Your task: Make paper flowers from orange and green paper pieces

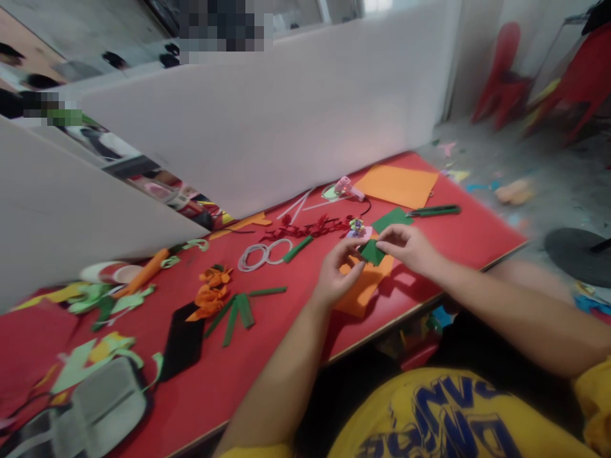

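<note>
Currently, the left hand [335, 271], fingers curled, and right hand [414, 249], fingertips pinched, hold a small green paper piece [372, 253] above an orange paper sheet [356, 300]. Petalled orange paper flowers [211, 300] look formed; the held piece seems unfinished.

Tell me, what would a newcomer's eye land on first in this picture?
Probably the bright red table, stretching across the view below pale partitions. Next, just right of centre, the left hand and right hand hold a small green piece over the table. Then the orange flowers, left of centre, beside several green strips.
</note>
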A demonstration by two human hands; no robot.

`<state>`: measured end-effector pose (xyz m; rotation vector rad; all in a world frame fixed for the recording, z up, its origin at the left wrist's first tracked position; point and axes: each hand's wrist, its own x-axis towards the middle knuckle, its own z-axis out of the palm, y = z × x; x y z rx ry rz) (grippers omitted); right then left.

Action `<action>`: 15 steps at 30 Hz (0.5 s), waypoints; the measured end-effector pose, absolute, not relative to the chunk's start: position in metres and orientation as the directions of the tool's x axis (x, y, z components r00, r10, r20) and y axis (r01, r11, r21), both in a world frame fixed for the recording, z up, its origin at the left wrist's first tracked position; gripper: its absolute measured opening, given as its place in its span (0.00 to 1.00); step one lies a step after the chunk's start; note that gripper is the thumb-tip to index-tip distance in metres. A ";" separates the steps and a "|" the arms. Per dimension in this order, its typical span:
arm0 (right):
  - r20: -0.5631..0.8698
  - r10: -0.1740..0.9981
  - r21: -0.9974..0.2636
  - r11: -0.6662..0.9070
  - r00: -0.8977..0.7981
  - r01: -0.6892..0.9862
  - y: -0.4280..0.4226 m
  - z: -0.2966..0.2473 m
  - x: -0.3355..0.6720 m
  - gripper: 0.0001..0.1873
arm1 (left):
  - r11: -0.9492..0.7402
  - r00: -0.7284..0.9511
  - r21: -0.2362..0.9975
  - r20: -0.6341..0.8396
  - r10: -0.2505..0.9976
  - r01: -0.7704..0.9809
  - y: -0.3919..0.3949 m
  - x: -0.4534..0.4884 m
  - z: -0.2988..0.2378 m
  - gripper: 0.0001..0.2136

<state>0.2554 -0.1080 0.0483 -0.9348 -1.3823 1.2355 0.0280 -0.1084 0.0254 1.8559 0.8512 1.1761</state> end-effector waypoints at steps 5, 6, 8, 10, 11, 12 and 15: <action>0.082 0.976 -0.990 0.056 -0.202 -0.129 -0.107 0.043 0.253 0.19 | -0.496 0.315 0.839 0.420 0.851 0.223 -0.108 0.034 0.026 0.19; 0.072 0.976 -0.990 0.045 -0.205 -0.134 -0.107 0.043 0.253 0.20 | -0.496 0.301 0.838 0.423 0.855 0.229 -0.107 0.035 0.026 0.18; 0.063 0.976 -0.990 0.034 -0.208 -0.140 -0.107 0.042 0.251 0.20 | -0.494 0.276 0.838 0.431 0.859 0.231 -0.106 0.035 0.025 0.15; 0.059 0.976 -0.990 0.030 -0.209 -0.140 -0.107 0.041 0.250 0.21 | -0.504 0.274 0.835 0.442 0.854 0.221 -0.106 0.036 0.025 0.11; 0.056 0.976 -0.990 0.027 -0.210 -0.138 -0.108 0.041 0.250 0.21 | -0.513 0.276 0.830 0.452 0.848 0.217 -0.106 0.036 0.025 0.09; 0.052 0.976 -0.990 0.023 -0.211 -0.137 -0.108 0.041 0.250 0.22 | -0.525 0.275 0.824 0.465 0.842 0.216 -0.106 0.036 0.025 0.07; 0.033 0.976 -0.991 0.003 -0.217 -0.137 -0.109 0.042 0.249 0.22 | -0.548 0.269 0.805 0.490 0.829 0.226 -0.105 0.035 0.024 0.05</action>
